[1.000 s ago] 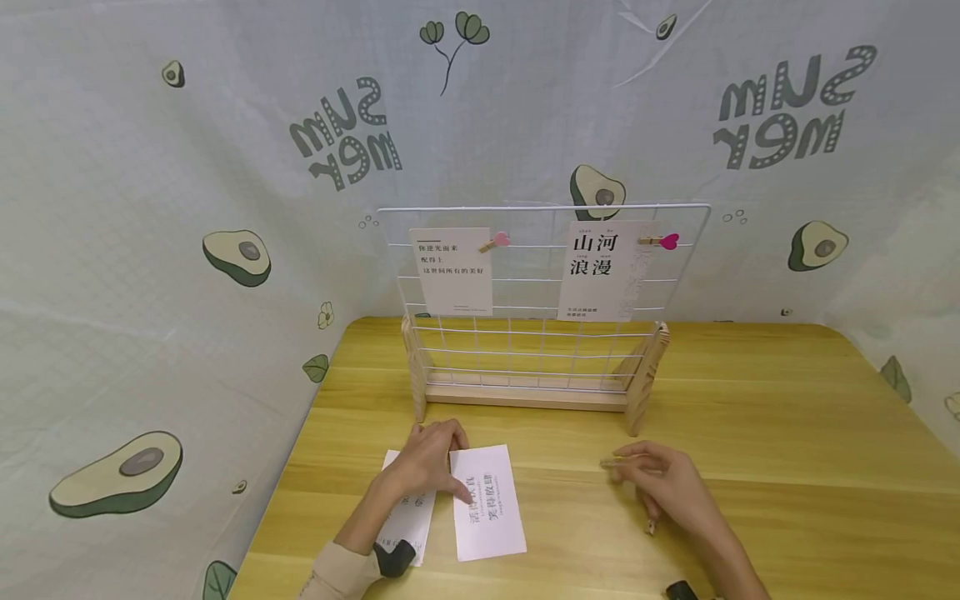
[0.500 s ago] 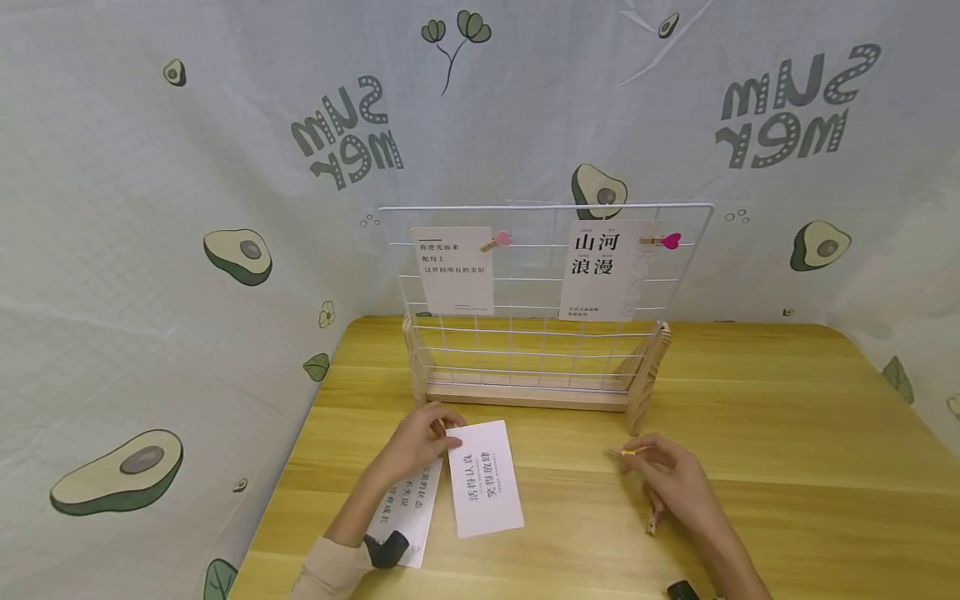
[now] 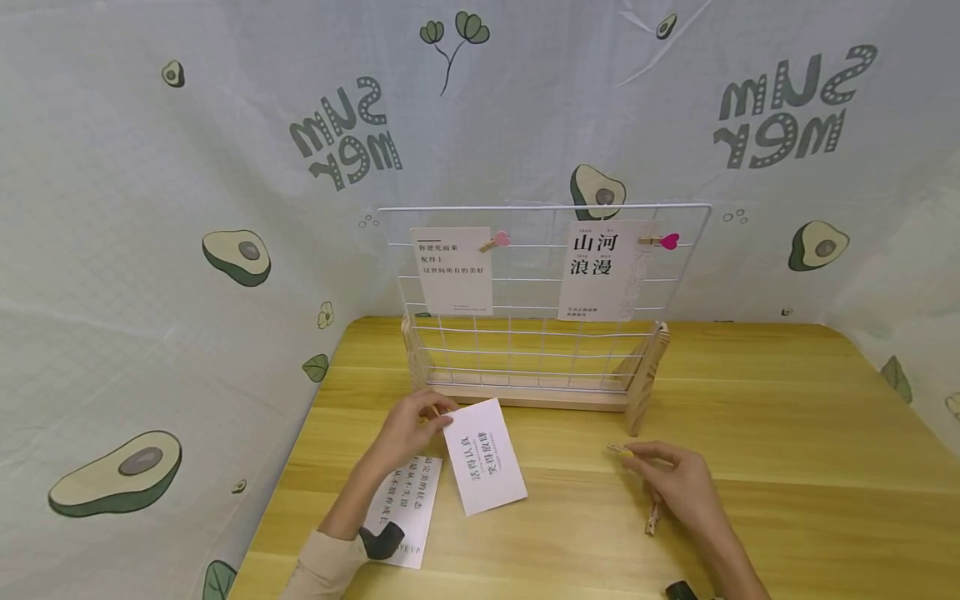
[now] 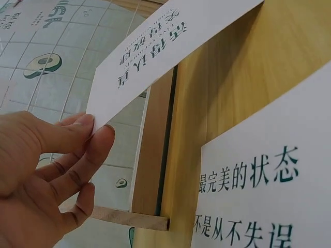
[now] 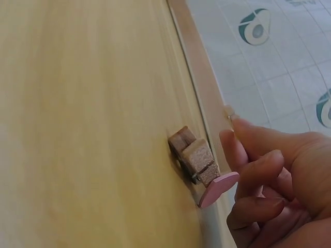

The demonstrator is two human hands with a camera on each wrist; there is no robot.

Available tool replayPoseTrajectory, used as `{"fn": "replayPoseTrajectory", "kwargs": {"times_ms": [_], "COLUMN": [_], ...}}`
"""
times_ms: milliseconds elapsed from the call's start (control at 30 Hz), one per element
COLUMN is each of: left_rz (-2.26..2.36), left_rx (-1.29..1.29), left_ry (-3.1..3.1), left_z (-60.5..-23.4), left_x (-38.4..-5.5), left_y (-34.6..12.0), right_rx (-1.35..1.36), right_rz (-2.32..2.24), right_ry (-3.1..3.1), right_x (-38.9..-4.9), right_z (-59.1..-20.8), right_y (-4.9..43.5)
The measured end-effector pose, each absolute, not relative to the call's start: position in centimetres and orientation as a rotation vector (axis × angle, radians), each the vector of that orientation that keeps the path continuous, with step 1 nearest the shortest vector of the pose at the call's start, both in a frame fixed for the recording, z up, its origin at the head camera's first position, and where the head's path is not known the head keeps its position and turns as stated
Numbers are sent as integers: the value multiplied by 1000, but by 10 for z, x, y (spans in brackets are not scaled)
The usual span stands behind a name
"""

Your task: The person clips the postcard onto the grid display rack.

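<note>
While left hand (image 3: 408,429) is pinching corner of white card (image 3: 485,457) between thumb and fingertips (image 4: 101,135), card is tilting up off bench (image 3: 750,433) in front of grid rack (image 3: 540,292). Judging card light, thin, bendy; edge pinch is suiting it. Second card (image 3: 401,521) is lying flat beneath wrist, reading "最完美的状态". Rack card (image 3: 597,268) is reading "山河浪漫". Right hand (image 3: 671,483) is pinching wooden clip (image 3: 621,451); spare pink-tipped clip (image 5: 199,165) is lying beside.

The wire rack (image 3: 540,308) stands at the back of the table (image 3: 787,433), two cards (image 3: 455,271) clipped on it. Before it, a lifted card (image 3: 483,457) sits right of a flat card (image 3: 405,517); a clothespin (image 3: 652,521) lies further right.
</note>
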State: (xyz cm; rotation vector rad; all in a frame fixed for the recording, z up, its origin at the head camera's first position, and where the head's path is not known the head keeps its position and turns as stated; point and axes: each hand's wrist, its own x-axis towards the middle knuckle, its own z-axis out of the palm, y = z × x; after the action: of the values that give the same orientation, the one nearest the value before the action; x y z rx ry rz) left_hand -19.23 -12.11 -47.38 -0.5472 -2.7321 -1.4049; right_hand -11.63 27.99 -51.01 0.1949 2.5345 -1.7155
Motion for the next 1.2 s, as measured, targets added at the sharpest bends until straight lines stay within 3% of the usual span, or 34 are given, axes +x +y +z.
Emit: {"fn": "replayPoseTrajectory", "kwargs": {"times_ms": [1200], "left_rz": [-1980], "left_rx": [-107], "left_ry": [-2205], "left_z": [-474], "left_x": [-209], "left_y": [-130], "right_rx": [72], "right_rz": [-1635], "right_ry": [2700], "right_x": [-119], "right_z": [-517], "right_y": [278]}}
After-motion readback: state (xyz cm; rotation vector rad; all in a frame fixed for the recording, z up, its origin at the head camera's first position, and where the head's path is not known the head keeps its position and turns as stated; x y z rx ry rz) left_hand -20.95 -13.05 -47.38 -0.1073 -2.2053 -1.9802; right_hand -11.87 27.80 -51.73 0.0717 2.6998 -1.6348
